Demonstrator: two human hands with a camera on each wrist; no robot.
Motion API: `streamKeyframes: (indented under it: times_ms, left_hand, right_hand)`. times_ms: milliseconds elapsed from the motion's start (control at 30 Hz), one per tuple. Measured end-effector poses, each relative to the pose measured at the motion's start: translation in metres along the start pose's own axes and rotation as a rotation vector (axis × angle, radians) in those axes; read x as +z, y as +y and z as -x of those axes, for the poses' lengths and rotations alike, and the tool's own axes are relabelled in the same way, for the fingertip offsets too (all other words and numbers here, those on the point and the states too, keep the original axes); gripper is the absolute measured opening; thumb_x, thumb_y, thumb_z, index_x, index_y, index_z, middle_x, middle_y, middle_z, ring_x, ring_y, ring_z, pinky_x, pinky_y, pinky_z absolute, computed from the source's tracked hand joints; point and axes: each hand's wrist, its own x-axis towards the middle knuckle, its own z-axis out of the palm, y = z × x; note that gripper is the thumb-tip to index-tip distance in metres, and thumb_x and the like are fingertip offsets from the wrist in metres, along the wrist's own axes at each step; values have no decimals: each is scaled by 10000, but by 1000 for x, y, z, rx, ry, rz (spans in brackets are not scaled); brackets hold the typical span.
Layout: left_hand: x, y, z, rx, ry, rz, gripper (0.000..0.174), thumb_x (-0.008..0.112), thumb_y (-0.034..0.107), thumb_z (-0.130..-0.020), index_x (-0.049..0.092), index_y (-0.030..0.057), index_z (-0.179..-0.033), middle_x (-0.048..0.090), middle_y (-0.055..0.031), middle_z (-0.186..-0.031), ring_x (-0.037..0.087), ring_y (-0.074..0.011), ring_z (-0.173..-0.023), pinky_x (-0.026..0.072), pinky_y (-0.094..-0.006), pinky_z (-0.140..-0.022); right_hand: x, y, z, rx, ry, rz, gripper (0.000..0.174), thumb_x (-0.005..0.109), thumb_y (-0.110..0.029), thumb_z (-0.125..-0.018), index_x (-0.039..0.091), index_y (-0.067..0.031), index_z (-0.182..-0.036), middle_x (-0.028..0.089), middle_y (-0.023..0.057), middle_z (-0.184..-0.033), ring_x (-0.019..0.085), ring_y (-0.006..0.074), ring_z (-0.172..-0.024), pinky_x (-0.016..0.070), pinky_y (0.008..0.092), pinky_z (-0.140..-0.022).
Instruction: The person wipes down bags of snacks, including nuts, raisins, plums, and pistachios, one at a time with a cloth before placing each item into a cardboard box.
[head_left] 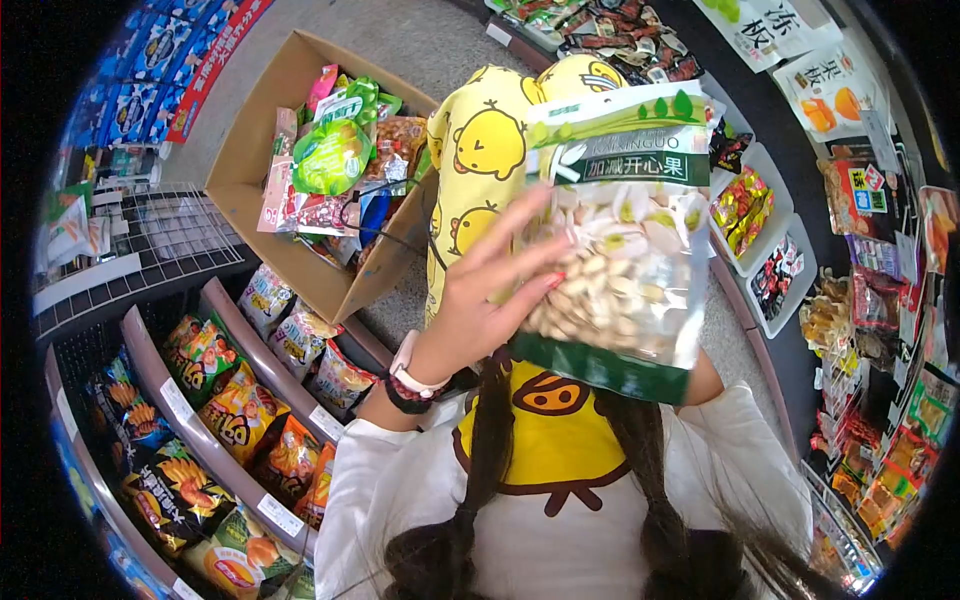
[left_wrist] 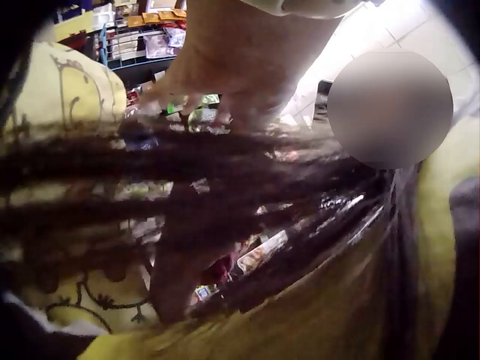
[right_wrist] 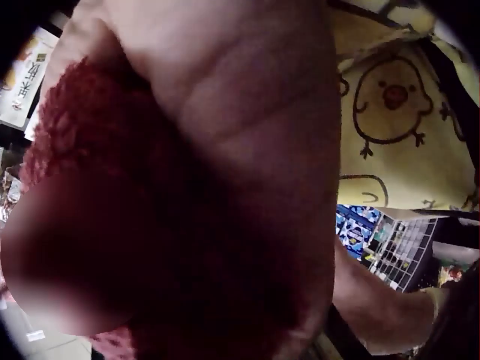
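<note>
A clear-fronted bag of pistachios (head_left: 620, 290) with a green-and-white top and a dark green base is held up before the chest in the head view. My left hand (head_left: 490, 295) has its back to the camera. Its thumb and fingers stretch over the bag's left front, slightly blurred. A pale band and a dark one circle that wrist. Behind the bag my right hand is hidden in the head view, with only the forearm below. The right wrist view shows skin of the right hand (right_wrist: 247, 97) up close beside fuzzy red material (right_wrist: 82, 127).
An open cardboard box (head_left: 265, 130) full of snack packs stands at the front left. Shelf rows of chip bags (head_left: 240, 410) run along the left. White bins (head_left: 760, 270) and hanging packs (head_left: 850, 195) line the right. Dark hair strands (left_wrist: 210, 180) cross the left wrist view.
</note>
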Motion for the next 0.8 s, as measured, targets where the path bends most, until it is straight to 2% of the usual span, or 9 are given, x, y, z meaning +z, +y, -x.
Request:
streamKeyframes:
  times_ms: [67, 100, 233, 367, 467, 567, 600, 767, 800]
  left_hand:
    - [15, -3, -1, -200, 276, 59, 806, 755, 141, -752, 317, 43, -1421, 276, -202, -1481, 340, -316, -1343, 260, -394, -1101]
    - [25, 3, -8, -265, 405, 499, 802, 712, 97, -792, 231, 24, -1430, 344, -180, -1430, 403, -283, -1293, 322, -379, -1070]
    - [23, -11, 5, -711, 264, 1382, 695, 666, 96, -830, 264, 24, -1392, 472, -135, -1313, 519, -223, -1173, 442, -376, -984]
    - [10, -31, 21, -762, 297, 1518, 561, 648, 60, -827, 380, 14, -1317, 575, -143, -1184, 619, -236, -1029, 522, -398, -889]
    - [-7, -28, 14, -615, 445, 1267, 506, 627, 58, -843, 406, 5, -1294, 587, -139, -1162, 628, -234, -1011, 529, -395, -877]
    - [-18, -43, 3, -595, 513, 1152, 428, 576, 66, -889, 426, 13, -1286, 572, -129, -1190, 601, -212, -1054, 508, -365, -901]
    - [-19, -46, 0, -582, 534, 1121, 411, 565, 65, -898, 431, 16, -1284, 569, -126, -1196, 594, -207, -1065, 502, -359, -906]
    - [-3, -67, 1, -602, 528, 1221, 391, 490, 226, -975, 424, 21, -1302, 538, -109, -1249, 571, -198, -1100, 487, -355, -922]
    - [-1, -69, 1, -609, 521, 1225, 392, 474, 243, -981, 423, 23, -1302, 538, -109, -1249, 569, -198, -1104, 487, -357, -922]
  right_hand:
    - [-2, 6, 4, 24, 15, -43, 881, 634, -219, -641, 280, 29, -1410, 424, 219, -1372, 466, 350, -1229, 329, 453, -1072]
    - [-2, 8, 3, 31, 30, -48, 857, 624, -217, -658, 286, 28, -1407, 428, 213, -1370, 466, 341, -1230, 332, 447, -1071]
    - [7, 14, 0, 41, 119, -54, 760, 585, -209, -727, 310, 21, -1397, 441, 191, -1363, 468, 307, -1234, 344, 424, -1065]
    - [31, 8, -11, -18, 381, 91, 664, 546, -202, -796, 334, 15, -1387, 455, 168, -1356, 469, 273, -1237, 356, 402, -1058]
    - [65, -9, -30, -171, 737, 410, 593, 517, -196, -848, 352, 10, -1379, 465, 151, -1351, 471, 247, -1240, 365, 385, -1053]
    - [78, -30, -52, -422, 857, 719, 524, 488, -191, -900, 369, 5, -1372, 476, 134, -1345, 472, 222, -1242, 374, 368, -1049]
    - [63, -44, -56, -549, 656, 763, 507, 510, -168, -892, 395, -4, -1358, 498, 132, -1321, 508, 220, -1203, 408, 363, -1017]
    - [101, -19, -90, -780, 663, 1783, 517, 634, -62, -794, 490, -11, -1289, 553, 124, -1265, 545, 234, -1144, 424, 340, -984]
    - [97, -13, -98, -872, 535, 2055, 516, 671, -71, -738, 546, -27, -1237, 572, 132, -1240, 555, 260, -1128, 424, 361, -981]
